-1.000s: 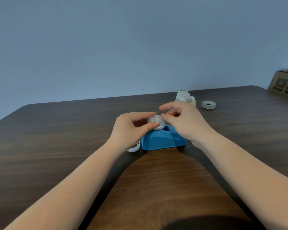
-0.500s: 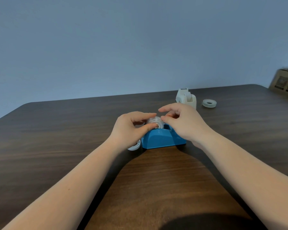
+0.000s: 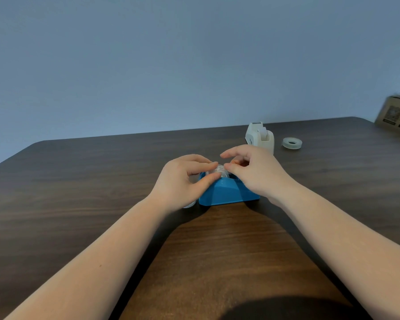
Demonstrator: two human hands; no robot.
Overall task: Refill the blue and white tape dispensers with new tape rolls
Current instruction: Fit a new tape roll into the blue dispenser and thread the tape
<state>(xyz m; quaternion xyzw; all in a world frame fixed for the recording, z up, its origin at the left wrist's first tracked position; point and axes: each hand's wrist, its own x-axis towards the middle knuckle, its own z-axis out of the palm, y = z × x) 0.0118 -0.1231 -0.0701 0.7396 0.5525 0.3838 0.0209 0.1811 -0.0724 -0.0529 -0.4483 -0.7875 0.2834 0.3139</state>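
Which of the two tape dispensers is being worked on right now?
The blue dispenser, nearest the camera, with both hands at its top. The white dispenser stands untouched behind the right hand.

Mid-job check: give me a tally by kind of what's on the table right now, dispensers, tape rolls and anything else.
Tape dispensers: 2 (blue dispenser, white dispenser)
Clear tape rolls: 2 (held roll, loose roll)
White ring, partly hidden: 1
Cardboard box: 1
Total: 6

Dark wooden table [image 3: 79, 192], blue-grey wall [image 3: 171, 65]

Clear tape roll [image 3: 220, 170] atop blue dispenser [image 3: 226, 192]; white dispenser [image 3: 260, 137] behind.
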